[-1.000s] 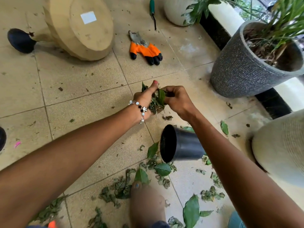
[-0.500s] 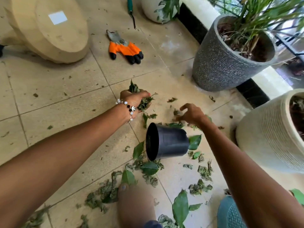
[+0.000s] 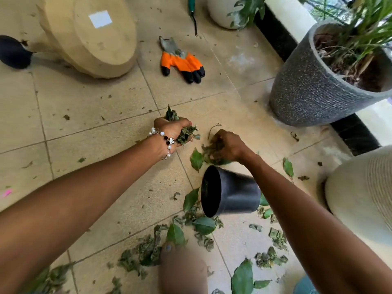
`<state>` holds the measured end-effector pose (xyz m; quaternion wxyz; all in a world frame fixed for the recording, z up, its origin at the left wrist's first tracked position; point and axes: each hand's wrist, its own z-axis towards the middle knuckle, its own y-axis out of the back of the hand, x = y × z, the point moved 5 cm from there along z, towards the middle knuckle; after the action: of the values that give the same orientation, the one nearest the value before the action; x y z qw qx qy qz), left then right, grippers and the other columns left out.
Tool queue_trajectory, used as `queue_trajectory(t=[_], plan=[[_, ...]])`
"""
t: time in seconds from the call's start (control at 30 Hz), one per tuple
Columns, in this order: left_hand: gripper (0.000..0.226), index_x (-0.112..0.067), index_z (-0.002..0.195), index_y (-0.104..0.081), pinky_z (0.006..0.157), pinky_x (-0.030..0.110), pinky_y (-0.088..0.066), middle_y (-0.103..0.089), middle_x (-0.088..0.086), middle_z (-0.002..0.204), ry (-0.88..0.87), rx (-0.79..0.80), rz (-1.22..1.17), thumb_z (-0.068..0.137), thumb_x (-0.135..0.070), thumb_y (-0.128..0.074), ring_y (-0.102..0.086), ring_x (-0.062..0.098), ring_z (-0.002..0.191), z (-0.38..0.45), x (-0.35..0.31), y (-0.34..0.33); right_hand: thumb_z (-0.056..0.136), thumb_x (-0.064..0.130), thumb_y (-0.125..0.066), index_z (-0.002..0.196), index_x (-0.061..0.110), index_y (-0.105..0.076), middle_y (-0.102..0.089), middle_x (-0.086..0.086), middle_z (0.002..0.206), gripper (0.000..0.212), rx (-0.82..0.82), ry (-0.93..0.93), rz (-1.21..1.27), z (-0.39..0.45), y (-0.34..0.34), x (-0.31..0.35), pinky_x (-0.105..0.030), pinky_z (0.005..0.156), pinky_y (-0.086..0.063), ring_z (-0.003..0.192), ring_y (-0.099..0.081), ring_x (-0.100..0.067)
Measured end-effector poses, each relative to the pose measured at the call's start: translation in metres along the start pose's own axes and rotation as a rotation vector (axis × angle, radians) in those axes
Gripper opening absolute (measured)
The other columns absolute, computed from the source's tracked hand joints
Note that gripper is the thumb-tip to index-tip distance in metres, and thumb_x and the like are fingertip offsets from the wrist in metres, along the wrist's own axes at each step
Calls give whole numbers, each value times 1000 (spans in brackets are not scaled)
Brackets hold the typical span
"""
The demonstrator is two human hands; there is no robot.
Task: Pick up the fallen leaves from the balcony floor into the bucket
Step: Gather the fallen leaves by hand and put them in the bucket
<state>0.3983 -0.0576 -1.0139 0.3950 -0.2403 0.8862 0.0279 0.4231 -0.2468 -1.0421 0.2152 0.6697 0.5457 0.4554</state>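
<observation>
Black bucket [image 3: 230, 192] lies on side on tiled floor [image 3: 89, 128], mouth toward left. Left hand [image 3: 172, 131] grips bunch of leaves [image 3: 186, 133]. Right hand [image 3: 228, 145] curls around more leaves just beyond bucket. Better: gather full handful, bring both low to mouth, push deep inside so nothing spills back.

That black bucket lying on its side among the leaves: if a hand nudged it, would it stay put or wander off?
The black bucket lies on its round wall on smooth floor tiles, so a nudge would probably roll it, likely curving since it tapers. It looks thin-walled and nearly empty, so probably light and easily shifted.
</observation>
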Motion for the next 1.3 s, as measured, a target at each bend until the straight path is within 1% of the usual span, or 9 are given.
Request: queue_trajectory(t=[0.13,0.3,0.47,0.67,0.77,0.87,1.0,1.2,1.3], plan=[[22,-4,75,-54,49,32,-58,-62,16,81,-5,-13,5,76,7,-74,-64,25,63,6,-4,13,69,33,-86,122,16,-56,-47,-16,126,63,-228,-55,89,11,21,1,-26,82,-42,111,-50,-30],[25,-4,80,-53,47,30,-57,-62,16,87,-18,-33,13,75,6,-76,-64,25,67,9,-8,22,83,55,-66,141,13,-35,-29,-22,143,77,-163,-337,-16,10,15,-21,-52,106,-36,131,-28,-42],[24,-2,80,-52,43,28,-55,-60,18,86,-28,-63,24,76,7,-74,-63,25,63,15,-9,34,70,56,-78,132,7,-43,-45,-18,133,86,-85,-255,180,16,8,6,-48,95,-51,118,-49,-33],[26,-4,74,-50,49,31,-58,-60,15,81,-48,-61,25,77,8,-72,-62,23,61,16,-13,39,48,61,-87,145,28,-8,-16,-21,145,130,162,-233,-18,14,-16,41,-54,79,-57,129,-34,-49],[25,-4,74,-53,49,33,-58,-62,17,83,-50,-67,27,75,8,-74,-64,24,59,19,-12,41,49,65,-85,147,23,0,-13,-26,146,136,168,-168,-223,18,-32,62,-56,99,-45,136,-18,-49],[21,-1,78,-57,49,31,-56,-64,18,84,-53,-72,40,73,7,-76,-66,23,57,25,-10,46,51,63,-85,143,14,-10,-28,-21,139,128,127,-95,-386,24,-40,76,-46,90,-48,130,-22,-42],[39,5,99,-59,58,38,-59,-65,22,97,-52,-99,60,67,2,-81,-69,29,72,29,-13,56,57,36,-92,122,13,-42,-40,-17,127,85,118,19,-159,35,-32,80,-38,83,-49,113,-46,-37],[42,4,102,-52,48,31,-56,-61,22,104,-54,-111,75,70,3,-79,-67,32,81,29,-14,60,78,17,-78,105,2,-66,-63,-12,106,33,51,204,-183,31,-21,80,-17,60,-27,98,-57,-25],[36,-3,87,-49,65,42,-60,-59,16,99,-57,-116,137,69,1,-80,-65,33,91,27,-11,59,76,11,-78,98,2,-69,-60,-4,85,25,-16,158,-79,32,-9,72,-13,50,-33,84,-58,-20]])
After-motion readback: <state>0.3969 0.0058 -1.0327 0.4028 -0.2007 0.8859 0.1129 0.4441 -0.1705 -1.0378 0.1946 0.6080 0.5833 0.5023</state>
